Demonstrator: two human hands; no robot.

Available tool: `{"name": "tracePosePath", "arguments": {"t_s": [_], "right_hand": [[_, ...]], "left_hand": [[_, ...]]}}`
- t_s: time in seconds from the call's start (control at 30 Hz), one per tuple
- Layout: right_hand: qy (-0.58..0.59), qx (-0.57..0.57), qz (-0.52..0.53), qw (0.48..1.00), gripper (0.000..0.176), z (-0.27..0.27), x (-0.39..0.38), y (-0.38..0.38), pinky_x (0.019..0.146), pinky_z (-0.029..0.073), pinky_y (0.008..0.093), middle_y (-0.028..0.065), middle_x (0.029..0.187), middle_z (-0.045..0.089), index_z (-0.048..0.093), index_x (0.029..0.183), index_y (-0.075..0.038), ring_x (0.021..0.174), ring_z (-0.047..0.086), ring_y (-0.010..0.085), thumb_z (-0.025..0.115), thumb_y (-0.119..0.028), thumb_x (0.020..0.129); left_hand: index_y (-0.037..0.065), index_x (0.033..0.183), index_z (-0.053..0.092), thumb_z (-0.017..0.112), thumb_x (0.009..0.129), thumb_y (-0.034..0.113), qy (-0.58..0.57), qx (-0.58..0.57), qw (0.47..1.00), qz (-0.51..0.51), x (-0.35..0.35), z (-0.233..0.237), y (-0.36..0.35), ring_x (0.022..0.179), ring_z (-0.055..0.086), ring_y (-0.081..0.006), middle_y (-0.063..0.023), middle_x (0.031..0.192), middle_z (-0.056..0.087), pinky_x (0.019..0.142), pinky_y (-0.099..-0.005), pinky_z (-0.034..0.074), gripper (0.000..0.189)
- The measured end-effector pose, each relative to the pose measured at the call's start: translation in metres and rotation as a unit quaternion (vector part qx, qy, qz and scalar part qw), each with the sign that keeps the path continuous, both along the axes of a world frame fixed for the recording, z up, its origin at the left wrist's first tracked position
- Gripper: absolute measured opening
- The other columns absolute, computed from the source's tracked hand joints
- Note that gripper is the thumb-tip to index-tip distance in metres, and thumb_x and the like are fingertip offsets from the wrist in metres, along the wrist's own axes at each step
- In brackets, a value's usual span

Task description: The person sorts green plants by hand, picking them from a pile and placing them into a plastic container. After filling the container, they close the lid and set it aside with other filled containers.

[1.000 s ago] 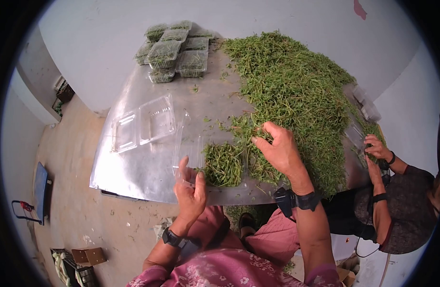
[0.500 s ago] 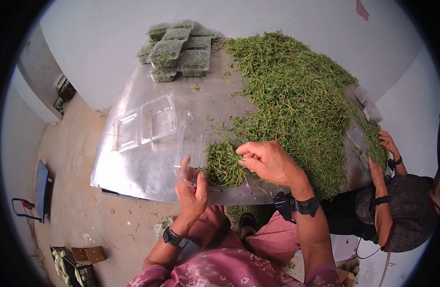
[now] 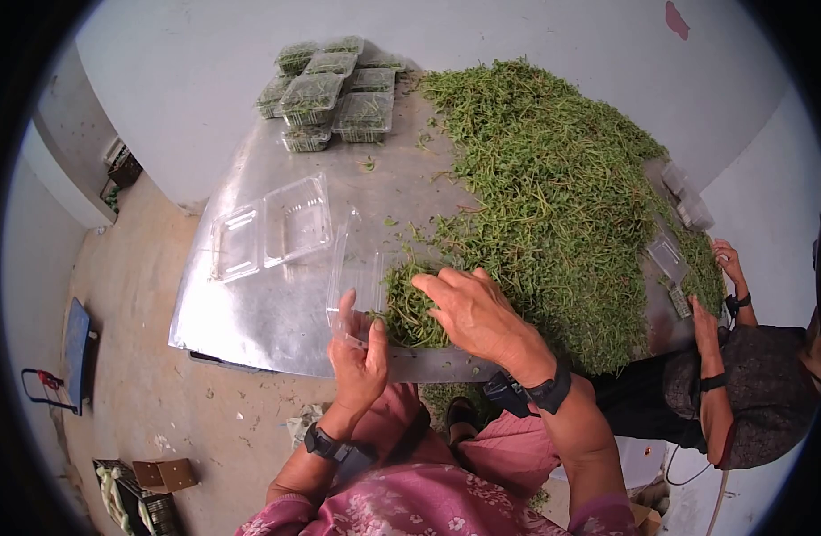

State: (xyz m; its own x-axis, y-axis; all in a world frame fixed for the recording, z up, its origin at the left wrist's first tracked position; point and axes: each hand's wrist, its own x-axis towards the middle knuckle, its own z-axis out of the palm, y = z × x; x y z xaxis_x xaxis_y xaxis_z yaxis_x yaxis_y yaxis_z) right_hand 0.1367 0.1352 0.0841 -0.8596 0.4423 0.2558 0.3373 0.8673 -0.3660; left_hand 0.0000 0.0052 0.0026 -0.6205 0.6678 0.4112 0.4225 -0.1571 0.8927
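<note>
My left hand grips the near edge of an open clear plastic clamshell box, thumb and fingers on either side of its wall. The box's lid stands raised on the left, and its right part is filled with loose green leafy stems. Over those stems lies my right hand, fingers apart and touching the greens from above; the fingertips are partly hidden. Right beside the box spreads a large heap of the same greens.
Another clamshell box lies open on the metal table. Filled, closed boxes are stacked at the back left. On the right, a co-worker's hands are at the heap's edge, near more clear boxes.
My right hand has gone from pinching stems at the box's right side to lying spread over the greens, fingers further left. My left hand and the box stay put.
</note>
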Motion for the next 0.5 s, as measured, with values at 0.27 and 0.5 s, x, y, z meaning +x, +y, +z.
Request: {"name": "tracePosePath", "arguments": {"t_s": [0.27, 0.5], "right_hand": [[-0.029, 0.075, -0.028, 0.996, 0.011, -0.008, -0.004, 0.001, 0.075, 0.04, 0.0403, 0.0098, 0.082, 0.057, 0.062, 0.094, -0.005, 0.081, 0.059, 0.0289, 0.064, -0.009, 0.083], [-0.053, 0.06, -0.096, 0.992, 0.013, -0.004, -0.003, 0.002, 0.073, 0.04, 0.0425, 0.0131, 0.079, 0.06, 0.062, 0.081, -0.004, 0.075, 0.059, 0.0338, 0.065, -0.016, 0.085]], "left_hand": [[-0.003, 0.14, 0.037, 0.056, 0.091, 0.002, -0.012, 0.003, 1.0, -0.004, 0.001, 0.002, 0.0, 0.064, 0.049, -0.0096, -0.0025, 0.073, 0.053, 0.057, -0.0261, 0.041, 0.052], [-0.003, 0.14, 0.037, 0.057, 0.091, 0.001, -0.021, 0.011, 1.0, -0.006, 0.0, -0.002, 0.001, 0.062, 0.048, -0.0089, -0.0021, 0.071, 0.053, 0.056, -0.0255, 0.041, 0.053]]}}
